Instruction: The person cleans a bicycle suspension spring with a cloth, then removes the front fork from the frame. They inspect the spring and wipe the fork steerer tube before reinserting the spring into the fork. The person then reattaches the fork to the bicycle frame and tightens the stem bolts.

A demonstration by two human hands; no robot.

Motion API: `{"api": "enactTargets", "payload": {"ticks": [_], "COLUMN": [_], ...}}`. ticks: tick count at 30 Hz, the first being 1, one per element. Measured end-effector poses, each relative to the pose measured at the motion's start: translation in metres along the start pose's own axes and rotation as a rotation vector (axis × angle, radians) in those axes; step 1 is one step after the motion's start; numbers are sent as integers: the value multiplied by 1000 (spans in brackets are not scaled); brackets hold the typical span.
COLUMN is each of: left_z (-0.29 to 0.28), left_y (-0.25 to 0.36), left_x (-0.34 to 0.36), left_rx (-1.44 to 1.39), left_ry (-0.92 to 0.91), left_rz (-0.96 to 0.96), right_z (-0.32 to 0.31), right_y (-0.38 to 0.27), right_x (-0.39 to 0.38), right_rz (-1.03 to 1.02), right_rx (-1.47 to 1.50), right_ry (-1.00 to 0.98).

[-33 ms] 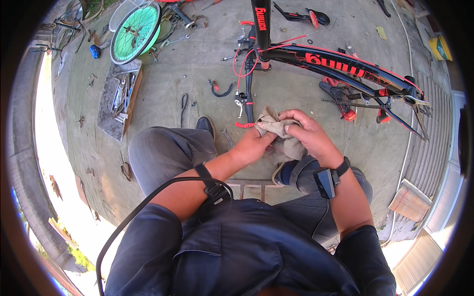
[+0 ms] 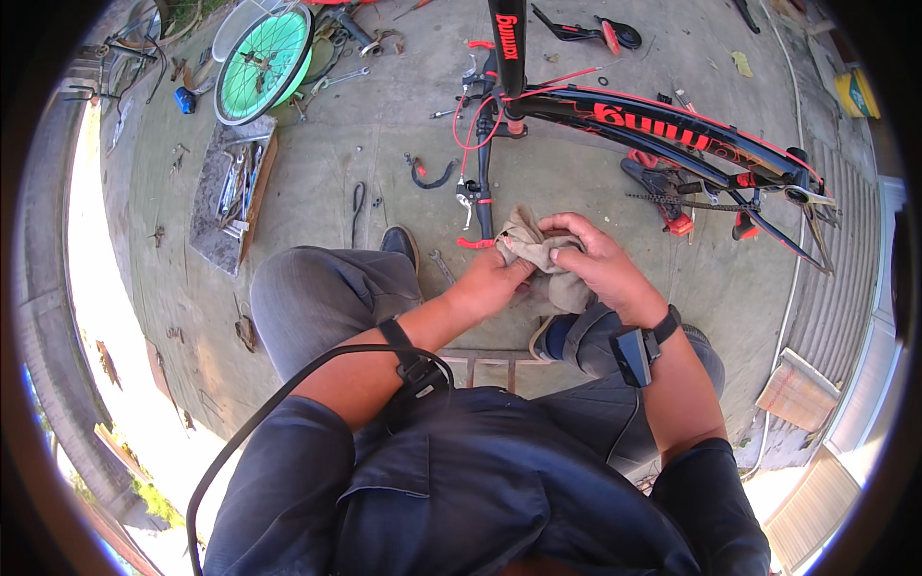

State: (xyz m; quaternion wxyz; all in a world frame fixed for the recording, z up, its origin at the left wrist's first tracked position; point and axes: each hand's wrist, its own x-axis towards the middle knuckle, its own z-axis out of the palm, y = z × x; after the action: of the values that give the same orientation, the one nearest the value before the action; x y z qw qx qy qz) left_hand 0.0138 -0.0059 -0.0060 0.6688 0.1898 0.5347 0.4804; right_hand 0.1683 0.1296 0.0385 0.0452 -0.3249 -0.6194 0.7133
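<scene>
A crumpled beige rag (image 2: 538,252) is bunched between my two hands, above the ground and just in front of my knees. My left hand (image 2: 492,286) grips its near left side, thumb pressed on the cloth. My right hand (image 2: 597,261) holds it from the right with bent fingers and thumb. Whether something is wrapped inside the folds, I cannot tell. Close beyond the rag is the red-ended handlebar (image 2: 485,154) of an upside-down black and red bicycle frame (image 2: 653,120), with its brake lever (image 2: 466,200) and red cables.
A tray (image 2: 204,216) of wrenches lies at the left, with a wheel (image 2: 264,62) beyond it. Near my left shoe (image 2: 399,245) lies a wrench (image 2: 443,267). A curved black part (image 2: 432,175), a pedal crank (image 2: 663,192) and a saddle (image 2: 615,34) rest on the ground.
My right fingers and the rag's folds have shifted very slightly. Everything else looks the same.
</scene>
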Motion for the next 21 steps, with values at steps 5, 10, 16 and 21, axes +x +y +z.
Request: {"api": "enactTargets", "payload": {"ticks": [5, 10, 16, 21], "left_z": [-2, -2, -3, -3], "left_y": [4, 7, 1, 6], "left_x": [-1, -4, -4, -3], "left_rx": [-45, 11, 33, 201], "left_ry": [-80, -90, -75, -139], "left_rz": [56, 95, 57, 23], "right_z": [5, 5, 9, 5], "right_y": [4, 9, 5, -2], "right_x": [-4, -2, -2, -1], "right_rz": [66, -41, -62, -112], "right_rx": [6, -178, -203, -231], "right_ry": [-102, -132, -44, 6]}}
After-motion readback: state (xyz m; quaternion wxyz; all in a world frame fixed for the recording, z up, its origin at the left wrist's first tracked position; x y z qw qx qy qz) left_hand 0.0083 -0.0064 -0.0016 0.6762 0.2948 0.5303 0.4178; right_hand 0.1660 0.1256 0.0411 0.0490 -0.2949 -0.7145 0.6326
